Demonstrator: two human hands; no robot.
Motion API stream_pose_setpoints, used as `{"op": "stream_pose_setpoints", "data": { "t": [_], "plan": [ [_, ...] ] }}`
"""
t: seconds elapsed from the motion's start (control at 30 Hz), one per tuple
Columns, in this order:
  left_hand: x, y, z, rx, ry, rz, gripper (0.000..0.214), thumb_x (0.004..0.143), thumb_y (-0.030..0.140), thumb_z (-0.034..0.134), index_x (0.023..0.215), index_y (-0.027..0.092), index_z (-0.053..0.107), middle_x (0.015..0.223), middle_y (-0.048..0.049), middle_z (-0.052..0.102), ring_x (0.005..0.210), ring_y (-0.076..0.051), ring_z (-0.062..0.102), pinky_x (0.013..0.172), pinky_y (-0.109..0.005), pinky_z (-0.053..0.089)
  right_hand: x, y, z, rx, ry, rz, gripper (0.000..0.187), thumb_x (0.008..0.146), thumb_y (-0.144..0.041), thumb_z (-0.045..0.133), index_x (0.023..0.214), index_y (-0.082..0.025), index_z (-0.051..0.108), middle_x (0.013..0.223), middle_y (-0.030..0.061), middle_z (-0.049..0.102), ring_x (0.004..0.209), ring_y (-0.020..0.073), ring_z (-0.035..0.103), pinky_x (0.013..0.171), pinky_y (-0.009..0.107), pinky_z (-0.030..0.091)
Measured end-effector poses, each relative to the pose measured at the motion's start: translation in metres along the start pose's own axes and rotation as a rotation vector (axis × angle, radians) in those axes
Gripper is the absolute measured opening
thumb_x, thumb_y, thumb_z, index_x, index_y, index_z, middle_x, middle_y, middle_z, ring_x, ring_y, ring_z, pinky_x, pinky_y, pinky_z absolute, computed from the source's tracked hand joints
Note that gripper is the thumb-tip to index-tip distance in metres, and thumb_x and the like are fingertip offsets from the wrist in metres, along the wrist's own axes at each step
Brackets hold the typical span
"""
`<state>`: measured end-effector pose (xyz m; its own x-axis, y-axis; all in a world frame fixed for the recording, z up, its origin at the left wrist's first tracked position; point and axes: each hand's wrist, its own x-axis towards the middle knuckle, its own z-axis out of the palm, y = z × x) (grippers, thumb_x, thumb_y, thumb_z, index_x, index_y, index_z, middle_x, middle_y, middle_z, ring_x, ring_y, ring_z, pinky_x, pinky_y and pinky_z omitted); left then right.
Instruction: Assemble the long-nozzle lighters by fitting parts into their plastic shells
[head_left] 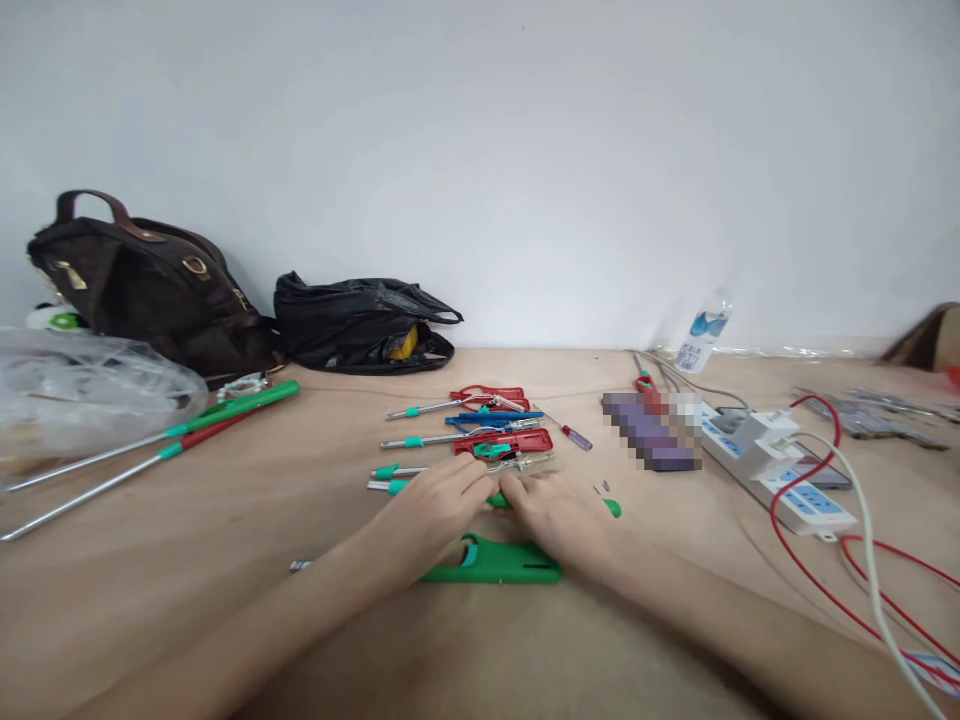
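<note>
My left hand (pixel 444 505) and my right hand (pixel 562 510) meet over an opened green stick lighter (pixel 498 499), fingers curled down onto its handle. Its metal tube sticks out to the left and its rounded green end to the right; the fingers hide the middle. Just below my hands lies another green stick lighter (pixel 517 562), partly covered by my left forearm. Beyond them are a red opened lighter (pixel 540 440), a blue lighter casing (pixel 491 420) and a further red opened lighter (pixel 510 393), with wires and inner parts showing. A small purple-handled screwdriver (pixel 577 438) rests to their right.
Tiny screws (pixel 604 487) lie right of my hands. A power strip (pixel 806 505) with cables, a purple pixelated object (pixel 649 435) and a water bottle (pixel 703 330) stand right. At left are two long lighters (pixel 240 402), a plastic bag (pixel 90 390), a black bag (pixel 352 325) and a backpack (pixel 157 280).
</note>
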<state>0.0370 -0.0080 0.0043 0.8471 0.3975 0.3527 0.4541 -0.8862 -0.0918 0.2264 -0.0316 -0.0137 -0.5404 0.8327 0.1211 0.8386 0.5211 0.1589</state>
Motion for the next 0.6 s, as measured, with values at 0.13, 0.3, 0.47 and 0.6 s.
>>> {"op": "stream_pose_setpoints", "data": {
  "t": [0.13, 0.3, 0.47, 0.6],
  "plan": [
    [-0.003, -0.031, -0.019, -0.010, -0.004, -0.034, 0.032, 0.094, 0.036, 0.051, 0.118, 0.017, 0.056, 0.113, -0.0114, 0.062, 0.108, -0.029, 0.052, 0.092, -0.043, 0.040, 0.002, 0.014, 0.001, -0.017, 0.026, 0.032, 0.006, 0.093, -0.018, 0.050, 0.094, -0.016, 0.055, 0.076, 0.0086, 0.070, 0.063, 0.0210, 0.066, 0.048, 0.027, 0.031],
    [-0.009, -0.063, -0.025, 0.056, -0.063, -0.192, 0.037, 0.095, 0.042, 0.048, 0.123, 0.020, 0.055, 0.123, -0.0103, 0.060, 0.112, -0.027, 0.051, 0.096, -0.042, 0.036, 0.002, 0.045, 0.004, -0.036, 0.063, 0.139, 0.020, 0.097, -0.035, 0.044, 0.098, -0.016, 0.051, 0.081, 0.0120, 0.069, 0.066, 0.0241, 0.066, 0.052, 0.028, 0.035],
    [-0.012, -0.073, -0.016, 0.033, -0.055, -0.161, 0.031, 0.100, 0.034, 0.037, 0.113, 0.021, 0.061, 0.116, -0.0075, 0.065, 0.108, -0.023, 0.054, 0.095, -0.039, 0.032, 0.001, 0.054, 0.006, -0.050, 0.055, 0.111, 0.018, 0.097, -0.034, 0.046, 0.095, -0.017, 0.051, 0.078, 0.0110, 0.069, 0.064, 0.0233, 0.064, 0.052, 0.028, 0.035],
    [-0.008, -0.060, -0.010, 0.046, -0.019, -0.071, 0.029, 0.101, 0.027, 0.034, 0.107, 0.019, 0.062, 0.106, -0.0065, 0.069, 0.096, -0.022, 0.059, 0.089, -0.040, 0.030, 0.000, 0.039, 0.003, -0.046, 0.085, 0.078, 0.016, 0.094, -0.032, 0.050, 0.091, -0.017, 0.053, 0.069, 0.0093, 0.068, 0.063, 0.0231, 0.063, 0.050, 0.027, 0.032]
  ]
}}
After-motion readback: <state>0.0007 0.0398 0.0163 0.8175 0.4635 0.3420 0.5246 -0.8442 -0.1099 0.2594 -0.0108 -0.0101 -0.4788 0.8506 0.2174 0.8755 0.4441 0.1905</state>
